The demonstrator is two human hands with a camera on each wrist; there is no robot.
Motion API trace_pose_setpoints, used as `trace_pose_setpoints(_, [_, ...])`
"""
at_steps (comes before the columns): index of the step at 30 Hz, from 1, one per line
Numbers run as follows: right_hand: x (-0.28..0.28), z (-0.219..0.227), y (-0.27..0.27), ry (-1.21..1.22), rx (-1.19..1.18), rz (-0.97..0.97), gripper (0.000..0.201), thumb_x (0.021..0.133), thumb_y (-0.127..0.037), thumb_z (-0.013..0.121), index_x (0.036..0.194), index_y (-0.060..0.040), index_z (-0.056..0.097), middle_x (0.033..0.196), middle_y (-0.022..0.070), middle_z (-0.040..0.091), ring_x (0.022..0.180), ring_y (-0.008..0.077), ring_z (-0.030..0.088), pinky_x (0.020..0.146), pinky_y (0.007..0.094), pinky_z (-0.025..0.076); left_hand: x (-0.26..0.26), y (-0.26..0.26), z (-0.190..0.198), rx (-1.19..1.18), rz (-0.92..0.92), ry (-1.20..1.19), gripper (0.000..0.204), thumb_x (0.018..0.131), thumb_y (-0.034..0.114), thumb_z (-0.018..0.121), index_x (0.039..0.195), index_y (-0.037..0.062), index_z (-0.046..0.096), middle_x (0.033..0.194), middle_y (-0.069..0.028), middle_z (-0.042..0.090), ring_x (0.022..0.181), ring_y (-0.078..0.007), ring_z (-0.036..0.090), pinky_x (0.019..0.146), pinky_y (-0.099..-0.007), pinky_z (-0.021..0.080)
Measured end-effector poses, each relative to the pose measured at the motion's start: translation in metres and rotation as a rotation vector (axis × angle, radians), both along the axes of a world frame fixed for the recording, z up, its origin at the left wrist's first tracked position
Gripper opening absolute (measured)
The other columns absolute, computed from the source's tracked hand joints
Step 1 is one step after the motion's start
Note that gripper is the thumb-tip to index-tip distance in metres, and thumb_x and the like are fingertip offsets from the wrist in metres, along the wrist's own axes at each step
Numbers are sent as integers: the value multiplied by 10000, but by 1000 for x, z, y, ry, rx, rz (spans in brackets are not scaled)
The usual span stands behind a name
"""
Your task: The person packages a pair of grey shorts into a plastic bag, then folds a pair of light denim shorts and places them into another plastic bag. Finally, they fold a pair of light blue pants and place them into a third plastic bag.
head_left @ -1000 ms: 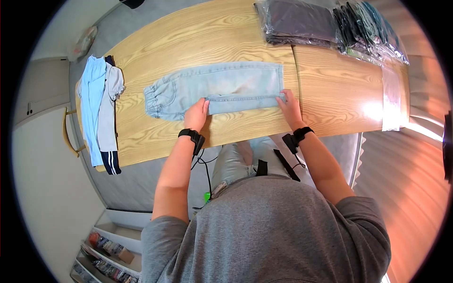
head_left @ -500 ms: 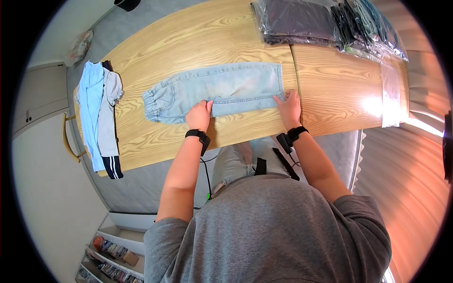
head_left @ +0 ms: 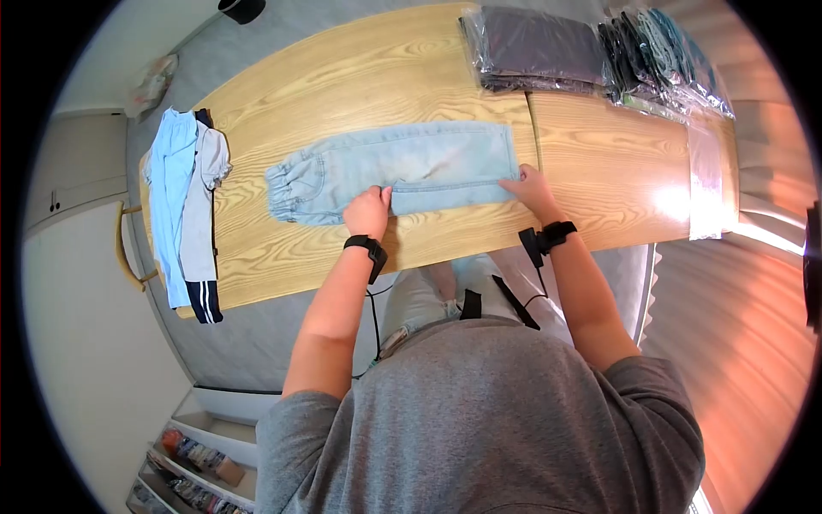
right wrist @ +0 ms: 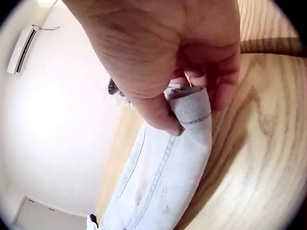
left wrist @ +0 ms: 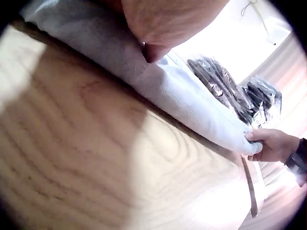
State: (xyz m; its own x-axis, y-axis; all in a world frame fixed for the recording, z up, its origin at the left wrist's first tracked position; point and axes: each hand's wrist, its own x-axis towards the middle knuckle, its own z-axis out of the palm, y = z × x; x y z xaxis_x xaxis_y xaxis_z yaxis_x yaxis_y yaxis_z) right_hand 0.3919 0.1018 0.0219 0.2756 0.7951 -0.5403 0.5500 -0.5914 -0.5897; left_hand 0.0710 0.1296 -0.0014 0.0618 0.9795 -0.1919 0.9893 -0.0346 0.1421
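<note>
A pair of light-blue jeans (head_left: 411, 158), folded lengthwise, lies across the table with its gathered elastic waist at the left and the leg hems at the right. My left hand (head_left: 368, 212) pinches the near long edge about midway along. At the hem end, my right hand (head_left: 535, 193) grips the near corner, thumb on top. The right wrist view shows the stitched hem (right wrist: 192, 108) between thumb and fingers. In the left wrist view the thumb tip (left wrist: 152, 52) presses on the denim, and the other fingers are mostly hidden.
Light-blue and grey garments (head_left: 175, 206) lie stacked at the table's left end. Plastic-bagged dark clothes (head_left: 539, 47) and more bagged garments (head_left: 664, 64) sit at the back right. A clear plastic bag (head_left: 705, 184) lies by the right edge. A seam crosses the wooden table (head_left: 342, 81).
My left hand has slid a little to the right along the near edge of the jeans. My right hand stays at the hem corner, its wrist turned slightly outward.
</note>
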Motion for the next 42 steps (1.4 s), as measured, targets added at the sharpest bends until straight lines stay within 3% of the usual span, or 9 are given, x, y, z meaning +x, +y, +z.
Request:
trace_pose_setpoints(4, [16, -25, -12, 268, 113, -129, 341, 720, -193, 739, 913, 26, 562, 768, 44, 602, 673, 114, 553, 579, 251, 453, 2, -1, 16, 111, -94, -80, 305, 862, 347, 550, 791, 56, 601, 746, -139, 622, 720, -329, 592, 629, -431, 465])
trace_pose_setpoints(9, [24, -55, -24, 253, 90, -187, 374, 690, -208, 746, 915, 42, 583, 782, 85, 625, 704, 143, 576, 624, 307, 472, -68, 12, 13, 543, 294, -117, 334, 814, 267, 617, 1043, 39, 535, 960, -164, 558, 937, -348, 522, 776, -454, 417])
trace_pose_setpoints(12, [21, -60, -25, 116, 145, -141, 360, 695, -205, 741, 908, 37, 583, 774, 97, 623, 691, 160, 582, 623, 311, 470, -120, 22, 17, 492, 477, 74, 491, 779, 336, 663, 1117, 16, 508, 1008, -180, 560, 967, -356, 525, 812, -462, 421])
trace_pose_setpoints(15, [20, -64, -25, 36, 121, -125, 353, 701, -205, 735, 907, 36, 580, 779, 116, 627, 692, 183, 601, 622, 314, 476, -177, 39, -25, 256, 448, -205, 665, 690, 418, 751, 1085, -66, 524, 1055, -237, 581, 984, -369, 550, 835, -438, 442])
trace_pose_setpoints(22, [11, -34, -19, 190, 65, -176, 352, 736, -174, 709, 959, 52, 557, 837, 123, 641, 707, 181, 634, 563, 296, 531, -185, 66, -15, -229, 530, -360, 658, 704, 398, 738, 1060, -117, 536, 967, -210, 639, 830, -283, 630, 719, -356, 482])
trace_pose_setpoints(33, [11, -29, -19, 124, 52, -165, 343, 734, -176, 714, 947, 42, 558, 836, 119, 635, 699, 180, 633, 550, 290, 534, -166, 57, -2, -167, 623, -498, 635, 695, 398, 726, 1015, -121, 546, 996, -261, 612, 881, -368, 601, 768, -404, 463])
trace_pose_setpoints(36, [8, -27, -19, 95, 47, -162, 335, 731, -180, 717, 930, 37, 557, 827, 120, 633, 688, 182, 632, 544, 295, 533, -155, 51, 6, 73, 559, -410, 508, 724, 319, 705, 1008, -77, 562, 947, -229, 620, 864, -356, 593, 775, -405, 456])
trace_pose_setpoints(38, [10, -31, -18, 90, 44, -171, 330, 729, -180, 718, 918, 35, 554, 821, 120, 631, 684, 183, 631, 542, 298, 533, -107, 38, 50, 569, 96, -11, 316, 753, 175, 635, 995, -21, 578, 901, -198, 613, 863, -338, 574, 772, -412, 445])
trace_pose_setpoints(42, [10, -35, -21, 115, 70, -199, 316, 725, -188, 722, 884, 23, 549, 790, 116, 625, 680, 177, 630, 543, 302, 527, -33, 1, 59, -20, -421, -412, 278, 757, -22, 498, 1025, -4, 570, 1058, -155, 586, 945, -351, 534, 813, -417, 442])
